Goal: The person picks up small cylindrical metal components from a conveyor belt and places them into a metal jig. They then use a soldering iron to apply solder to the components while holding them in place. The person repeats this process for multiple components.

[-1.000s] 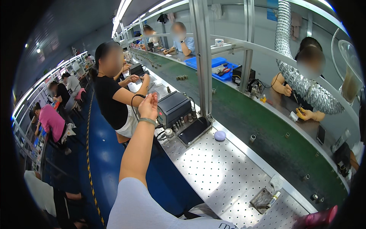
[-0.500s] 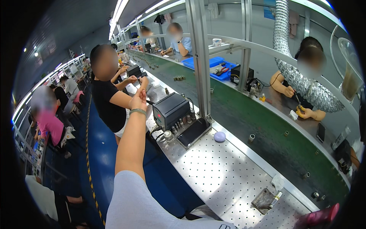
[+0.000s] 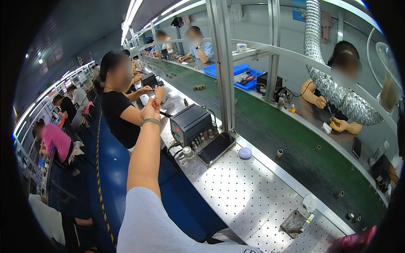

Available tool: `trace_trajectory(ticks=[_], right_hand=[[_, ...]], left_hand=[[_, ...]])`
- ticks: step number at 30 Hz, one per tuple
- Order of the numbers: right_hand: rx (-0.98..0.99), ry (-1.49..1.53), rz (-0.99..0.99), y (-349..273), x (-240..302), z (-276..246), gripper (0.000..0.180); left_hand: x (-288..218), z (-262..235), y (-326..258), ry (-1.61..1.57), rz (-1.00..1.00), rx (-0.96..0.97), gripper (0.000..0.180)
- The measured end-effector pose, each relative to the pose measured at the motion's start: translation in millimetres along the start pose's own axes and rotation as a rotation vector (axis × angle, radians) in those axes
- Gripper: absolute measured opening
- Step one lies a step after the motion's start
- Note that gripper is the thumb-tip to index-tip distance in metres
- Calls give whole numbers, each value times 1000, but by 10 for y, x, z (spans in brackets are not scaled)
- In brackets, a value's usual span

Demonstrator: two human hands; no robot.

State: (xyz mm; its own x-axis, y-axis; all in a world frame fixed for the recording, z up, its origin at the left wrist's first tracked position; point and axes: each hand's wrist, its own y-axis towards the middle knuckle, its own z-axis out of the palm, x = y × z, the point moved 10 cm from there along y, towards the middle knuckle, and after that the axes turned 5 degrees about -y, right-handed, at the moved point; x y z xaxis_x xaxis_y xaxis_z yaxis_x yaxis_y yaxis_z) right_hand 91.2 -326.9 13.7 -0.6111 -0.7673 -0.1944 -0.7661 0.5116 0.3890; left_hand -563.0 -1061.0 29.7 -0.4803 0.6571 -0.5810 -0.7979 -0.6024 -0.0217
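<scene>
My left hand point(image 3: 150, 110), with a green bracelet on its wrist, reaches far out over the bench's left edge. Its fingers are curled together; whatever they hold, if anything, is hidden. Close beyond it are the hands point(image 3: 159, 92) of a co-worker in a black shirt, pinching a small thing too tiny to name. Just right of my hand sits a black box-shaped bench unit point(image 3: 190, 122) with a red light. Small metal cylinders point(image 3: 202, 138) stand in front of it, beside a dark phone point(image 3: 216, 148). My right hand is out of view.
A perforated metal bench point(image 3: 236, 189) carries a lilac oval object point(image 3: 244, 152) and a small metal tray point(image 3: 295, 223). Beyond it runs a green conveyor point(image 3: 261, 126) with small metal parts. A metal post point(image 3: 221, 67) rises at its edge. Another person point(image 3: 333, 97) works across the belt.
My left hand has shifted slightly left and stays near the co-worker's hands. The co-worker in black has turned their head a little. Bench items stay in place.
</scene>
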Motion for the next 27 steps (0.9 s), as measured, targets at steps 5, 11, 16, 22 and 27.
trace_trajectory(ticks=[5, 11, 16, 22, 27], right_hand=[[-5, -9, -8, 5, 20, -13, 34], [-6, -8, -10, 3, 16, 4, 34], [-15, 3, -2, -16, 35, -12, 33], [-26, -2, -4, -42, 37, -2, 32], [-39, 8, -9, -74, 30, 1, 32]], left_hand=[[51, -31, 27, 2, -15, 12, 12], [68, -33, 88, 6, -18, 28, 11], [98, -25, 45, 16, -28, 11, 10], [91, 11, -68, 16, -3, 16, 11], [196, 69, -76, 30, -48, 49, 13]])
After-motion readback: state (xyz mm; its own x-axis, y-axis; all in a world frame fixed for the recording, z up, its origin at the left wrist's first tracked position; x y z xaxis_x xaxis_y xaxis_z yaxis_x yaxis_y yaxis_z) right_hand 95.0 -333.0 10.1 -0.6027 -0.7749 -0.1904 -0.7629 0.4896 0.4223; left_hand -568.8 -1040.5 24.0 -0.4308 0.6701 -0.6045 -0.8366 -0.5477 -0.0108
